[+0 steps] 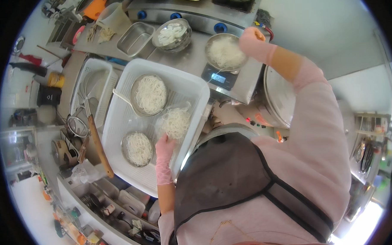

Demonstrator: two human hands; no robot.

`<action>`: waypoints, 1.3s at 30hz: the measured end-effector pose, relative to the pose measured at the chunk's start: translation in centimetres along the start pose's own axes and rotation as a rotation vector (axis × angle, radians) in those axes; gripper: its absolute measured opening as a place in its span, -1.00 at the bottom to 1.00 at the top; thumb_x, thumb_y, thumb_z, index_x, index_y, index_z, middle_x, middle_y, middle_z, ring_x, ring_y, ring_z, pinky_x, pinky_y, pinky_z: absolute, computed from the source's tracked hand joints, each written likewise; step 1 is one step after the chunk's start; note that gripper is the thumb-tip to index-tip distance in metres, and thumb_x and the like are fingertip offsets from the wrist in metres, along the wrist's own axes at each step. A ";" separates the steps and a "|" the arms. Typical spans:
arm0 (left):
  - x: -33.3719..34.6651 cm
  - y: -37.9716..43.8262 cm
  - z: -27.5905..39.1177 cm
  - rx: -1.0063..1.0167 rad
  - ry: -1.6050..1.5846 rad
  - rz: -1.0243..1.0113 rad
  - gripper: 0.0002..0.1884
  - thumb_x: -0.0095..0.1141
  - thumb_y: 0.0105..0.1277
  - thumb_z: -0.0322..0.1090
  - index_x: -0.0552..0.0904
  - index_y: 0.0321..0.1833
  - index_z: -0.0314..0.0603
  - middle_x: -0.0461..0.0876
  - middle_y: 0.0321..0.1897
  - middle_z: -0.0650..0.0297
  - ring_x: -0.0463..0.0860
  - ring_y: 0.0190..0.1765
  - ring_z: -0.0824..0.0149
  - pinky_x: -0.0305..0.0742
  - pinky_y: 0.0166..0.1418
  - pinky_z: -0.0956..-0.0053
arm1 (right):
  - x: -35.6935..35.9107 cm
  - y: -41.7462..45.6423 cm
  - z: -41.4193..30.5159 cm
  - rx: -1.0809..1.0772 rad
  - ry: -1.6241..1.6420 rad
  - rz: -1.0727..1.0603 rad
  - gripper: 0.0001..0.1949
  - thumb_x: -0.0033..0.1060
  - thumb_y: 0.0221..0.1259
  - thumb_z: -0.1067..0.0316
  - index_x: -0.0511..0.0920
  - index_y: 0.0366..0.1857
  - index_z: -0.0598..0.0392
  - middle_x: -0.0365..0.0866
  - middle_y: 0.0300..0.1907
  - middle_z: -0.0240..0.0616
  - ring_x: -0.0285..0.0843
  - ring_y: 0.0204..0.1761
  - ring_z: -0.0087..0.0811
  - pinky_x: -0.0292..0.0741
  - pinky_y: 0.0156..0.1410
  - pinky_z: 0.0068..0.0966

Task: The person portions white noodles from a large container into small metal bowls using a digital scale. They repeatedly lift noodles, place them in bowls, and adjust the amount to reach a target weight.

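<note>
My left hand (165, 147), in a pink glove, is at the near edge of a clear plastic bag (159, 124) around a clump of white noodles (176, 123). Its fingers look closed on the bag. My right hand (252, 39), also gloved, is curled into a fist by the right rim of a metal bowl of noodles (226, 51); nothing shows in it. That bowl stands on a digital scale (219, 77) with a lit display, and a noodle strand hangs over its front. Two more round dishes of noodles, an upper one (150, 95) and a lower one (138, 148), sit in a white plastic basket (116, 157).
A white-handled utensil (124, 98) leans at the upper dish. Behind the basket stand a steel pan (136, 38) and stacked bowls (172, 34) with white food. A wooden-handled whisk (99, 142) lies along the left side. A large lidded pot (279, 97) is at right, below my right arm.
</note>
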State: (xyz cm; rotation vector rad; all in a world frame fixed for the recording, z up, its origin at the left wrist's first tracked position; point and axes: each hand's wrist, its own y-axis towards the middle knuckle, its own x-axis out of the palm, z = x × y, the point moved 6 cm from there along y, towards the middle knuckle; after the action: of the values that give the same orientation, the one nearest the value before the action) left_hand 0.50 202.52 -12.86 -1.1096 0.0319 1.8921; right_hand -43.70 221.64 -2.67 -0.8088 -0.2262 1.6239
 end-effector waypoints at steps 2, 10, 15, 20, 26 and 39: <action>-0.2 0.2 -0.4 0.035 0.021 0.043 -0.56 0.15 0.07 -0.20 0.56 0.04 -0.16 0.63 -0.26 -0.06 0.60 -0.13 -0.04 0.48 -0.06 0.22 | -1.7 -0.8 0.3 -0.156 0.149 0.241 -0.77 0.30 -0.13 0.23 0.67 -0.36 0.04 0.66 -0.42 -0.28 0.64 -0.41 -0.35 0.52 -0.39 -0.43; -2.3 -0.1 -0.4 0.065 -0.080 0.227 -0.66 0.22 0.11 -0.23 0.64 -0.05 -0.19 0.66 -0.38 0.06 0.62 -0.31 0.24 0.48 -0.16 0.44 | -11.6 -15.7 -3.9 -0.785 0.862 0.757 -0.74 0.04 0.09 0.15 0.61 -0.27 0.06 0.64 -0.30 -0.12 0.60 -0.23 -0.12 0.53 -0.10 -0.29; -6.8 -2.1 3.8 0.105 -0.271 0.362 -0.74 0.21 0.16 -0.28 0.68 -0.09 -0.10 0.67 -0.32 0.05 0.66 -0.24 0.15 0.51 -0.16 0.41 | -12.5 -17.6 -14.7 -1.145 0.869 0.601 -0.72 0.08 0.12 0.13 0.59 -0.16 0.00 0.61 -0.16 -0.17 0.54 -0.08 -0.17 0.44 0.05 -0.31; -12.2 -5.3 11.0 0.327 -0.119 0.512 -0.75 0.26 0.12 -0.31 0.69 -0.10 -0.06 0.68 -0.32 0.12 0.67 -0.28 0.24 0.51 -0.20 0.50 | -13.9 -18.6 -16.7 -1.268 0.968 0.633 -0.59 0.21 0.07 0.09 0.54 -0.01 0.04 0.54 0.00 -0.15 0.48 0.03 -0.13 0.39 0.14 -0.31; -16.2 -6.8 14.2 0.374 -0.214 0.570 -0.72 0.25 0.13 -0.38 0.68 -0.05 -0.04 0.68 -0.32 0.17 0.63 -0.32 0.33 0.51 -0.18 0.53 | -16.1 -21.6 -15.8 -1.436 1.220 0.599 -0.59 0.23 0.09 0.11 0.57 0.00 0.07 0.58 -0.02 -0.12 0.54 -0.01 -0.22 0.42 0.11 -0.42; -16.7 -5.6 14.9 0.353 -0.112 0.579 -0.72 0.22 0.15 -0.44 0.65 -0.04 -0.16 0.60 -0.39 0.28 0.52 -0.28 0.44 0.43 -0.11 0.55 | -19.2 -25.4 -3.9 -1.221 1.779 0.970 -0.77 0.12 0.21 0.27 0.61 -0.14 0.13 0.65 -0.31 -0.28 0.51 -0.27 -0.56 0.45 -0.08 -0.59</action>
State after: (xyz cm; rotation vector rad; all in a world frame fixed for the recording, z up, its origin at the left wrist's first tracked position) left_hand -2.65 200.76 9.95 -0.7976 0.6605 2.3323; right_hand -21.07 208.66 16.01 -3.2764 0.6367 0.7127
